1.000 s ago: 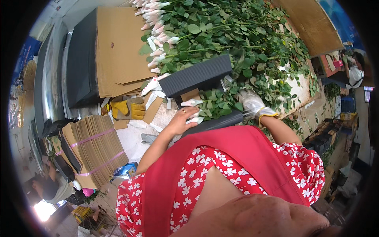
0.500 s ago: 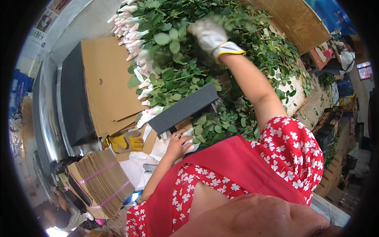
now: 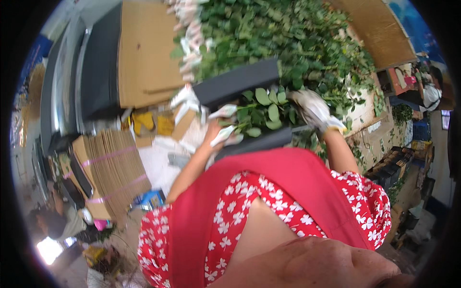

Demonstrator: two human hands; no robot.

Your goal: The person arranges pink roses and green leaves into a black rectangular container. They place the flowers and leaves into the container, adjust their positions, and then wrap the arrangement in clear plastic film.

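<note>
Room: a cluttered workroom, bent at the rim of my feed, with one co-worker (image 3: pixel 432 92) off to the right and another (image 3: pixel 56 222) low at the left.
Table: whitish table (image 3: pixel 367 102), strewn with leaves at the right.
Stem pile: a broad heap of leafy stems (image 3: pixel 283 41) on the far side, pale-wrapped heads lined up at its left.
Between the bars: a smaller bunch of leafy stems (image 3: pixel 272 113), its white-wrapped heads (image 3: pixel 224 112) pointing left.
In the way: the upper black bar (image 3: pixel 237 82) stands between bunch and pile; the lower black bar (image 3: pixel 259 143) lies nearest the body.
Left hand (image 3: pixel 212 133): bare, at the wrapped heads, which hide its fingers; I cannot tell how far they close.
Right hand (image 3: pixel 309 109): gloved and blurred, at the bunch's right end; I cannot tell whether its fingers grip.
Left side: cardboard sheets (image 3: pixel 146 53), a yellow-grey glove (image 3: pixel 144 123), a pink-strapped cardboard stack (image 3: pixel 114 168).
Near the left forearm: a grey stapler (image 3: pixel 178 160).
</note>
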